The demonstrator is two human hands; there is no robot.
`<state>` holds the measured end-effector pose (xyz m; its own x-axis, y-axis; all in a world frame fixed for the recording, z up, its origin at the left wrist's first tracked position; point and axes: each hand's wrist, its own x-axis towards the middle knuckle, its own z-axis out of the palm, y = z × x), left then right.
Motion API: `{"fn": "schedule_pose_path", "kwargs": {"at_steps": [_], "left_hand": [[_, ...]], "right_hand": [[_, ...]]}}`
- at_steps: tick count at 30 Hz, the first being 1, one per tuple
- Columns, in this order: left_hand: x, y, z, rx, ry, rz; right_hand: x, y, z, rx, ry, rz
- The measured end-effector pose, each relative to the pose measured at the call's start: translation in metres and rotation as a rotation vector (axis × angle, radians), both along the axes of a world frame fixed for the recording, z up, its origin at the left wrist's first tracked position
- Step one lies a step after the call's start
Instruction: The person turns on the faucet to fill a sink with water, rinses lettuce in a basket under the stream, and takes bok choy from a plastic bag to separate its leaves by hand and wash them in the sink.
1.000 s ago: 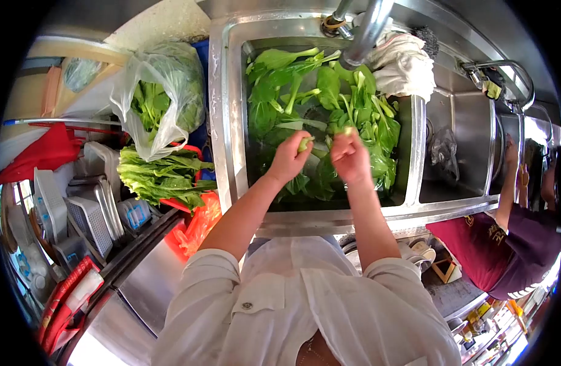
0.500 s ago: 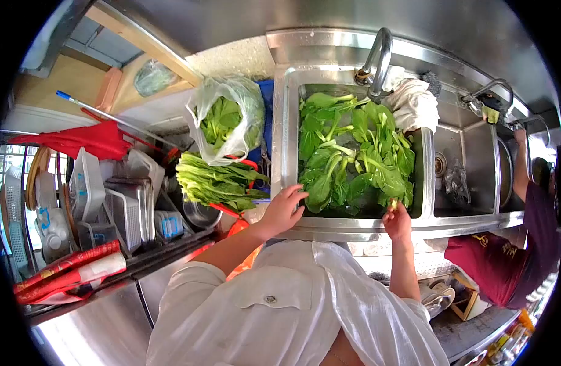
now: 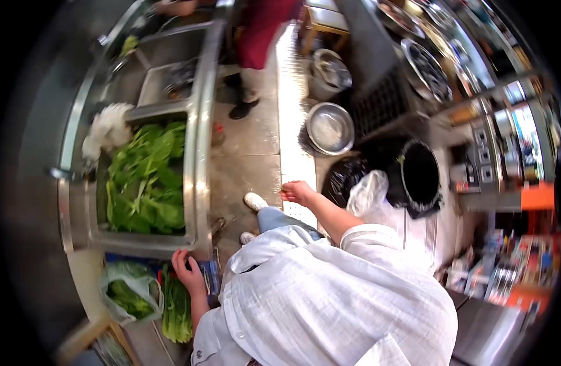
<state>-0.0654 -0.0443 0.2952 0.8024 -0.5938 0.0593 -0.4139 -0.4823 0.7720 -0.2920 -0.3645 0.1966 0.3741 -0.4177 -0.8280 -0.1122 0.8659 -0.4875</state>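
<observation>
My left hand (image 3: 189,271) is open, fingers spread, at the near corner of the steel sink (image 3: 198,201), beside a bunch of long-stemmed greens (image 3: 177,308). A translucent plastic bag of leafy greens (image 3: 129,296) lies next to that bunch. Loose green leaves (image 3: 147,177) fill the sink basin, wet in water. Out to the right, my right hand (image 3: 297,192) hangs over the floor with its fingers pinched together. Whatever is between those fingertips is too small to make out.
A black-lined bin (image 3: 422,174) stands to the right, with a black bag (image 3: 346,179) and a whitish plastic bag (image 3: 369,192) beside it. A steel bowl (image 3: 330,128) sits further off. A co-worker in a maroon top (image 3: 265,33) stands by the farther sink.
My view and body have turned right, away from the sink. My right hand has left the greens in the basin, where it pinched a small yellow-green piece, and is now over the floor.
</observation>
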Motion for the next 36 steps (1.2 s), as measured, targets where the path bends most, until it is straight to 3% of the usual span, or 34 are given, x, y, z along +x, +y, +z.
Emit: {"fn": "schedule_pose_path", "kwargs": {"at_steps": [2, 4, 5, 7, 8, 10, 12, 14, 15, 18, 19, 20, 22, 24, 26, 29, 31, 32, 34, 36], "left_hand": [[-0.006, -0.024, 0.000, -0.017, -0.013, -0.111], [0.001, -0.038, -0.001, -0.037, -0.016, -0.187], [0.004, -0.047, 0.000, -0.037, -0.001, -0.202], [-0.004, -0.069, 0.015, -0.053, 0.052, -0.199], [-0.005, -0.077, 0.016, -0.053, 0.050, -0.197], [-0.003, -0.087, 0.014, -0.065, -0.015, -0.234], [0.006, -0.085, -0.009, -0.142, -0.138, -0.272], [-0.012, -0.091, 0.010, -0.141, -0.215, -0.212], [-0.021, -0.090, 0.023, -0.080, -0.252, -0.159], [-0.028, -0.075, 0.029, -0.162, -0.096, -0.070], [-0.028, -0.064, 0.029, -0.124, -0.185, -0.042], [-0.016, -0.052, 0.028, -0.086, -0.250, -0.043], [-0.011, -0.009, 0.036, -0.047, -0.300, 0.074], [-0.004, 0.034, 0.040, -0.008, -0.350, 0.155], [-0.006, 0.080, 0.043, 0.099, -0.383, 0.398], [0.015, 0.156, 0.022, 0.234, -0.386, 0.683], [0.033, 0.193, 0.011, 0.344, -0.335, 0.797], [0.041, 0.203, 0.005, 0.325, -0.311, 0.818], [0.055, 0.220, -0.006, 0.415, -0.350, 0.781], [0.061, 0.225, -0.021, 0.407, -0.346, 0.769]], "right_hand": [[-0.087, -0.007, -0.014, 0.098, 0.134, -0.144], [-0.171, -0.018, -0.044, 0.019, 0.331, -0.298], [-0.211, -0.026, -0.021, -0.101, 0.361, -0.382], [-0.298, -0.057, -0.011, -0.484, 0.401, -0.951], [-0.331, -0.072, 0.013, -0.541, 0.085, -1.120], [-0.355, -0.099, 0.051, -0.395, 0.209, -1.228], [-0.343, -0.120, 0.048, -0.413, 0.293, -0.947], [-0.303, -0.142, 0.014, -0.366, 0.310, -0.629], [-0.275, -0.156, -0.023, -0.301, 0.194, -0.552], [-0.138, -0.154, -0.077, -0.135, 0.062, -0.046], [-0.068, -0.132, -0.060, -0.070, 0.102, 0.030], [-0.004, -0.118, -0.056, 0.026, -0.256, 0.286], [0.126, -0.017, 0.056, -0.305, -0.175, 0.586], [0.211, 0.058, 0.120, -0.415, -0.359, 0.913], [0.261, 0.129, 0.171, -0.508, -0.452, 1.189], [0.319, 0.234, 0.188, -0.630, -0.731, 1.468], [0.354, 0.306, 0.162, -0.819, -0.899, 1.614], [0.363, 0.339, 0.161, -1.259, -0.893, 1.673], [0.387, 0.398, 0.126, -1.626, -1.100, 1.598], [0.407, 0.430, 0.096, -1.852, -0.899, 1.922]]}}
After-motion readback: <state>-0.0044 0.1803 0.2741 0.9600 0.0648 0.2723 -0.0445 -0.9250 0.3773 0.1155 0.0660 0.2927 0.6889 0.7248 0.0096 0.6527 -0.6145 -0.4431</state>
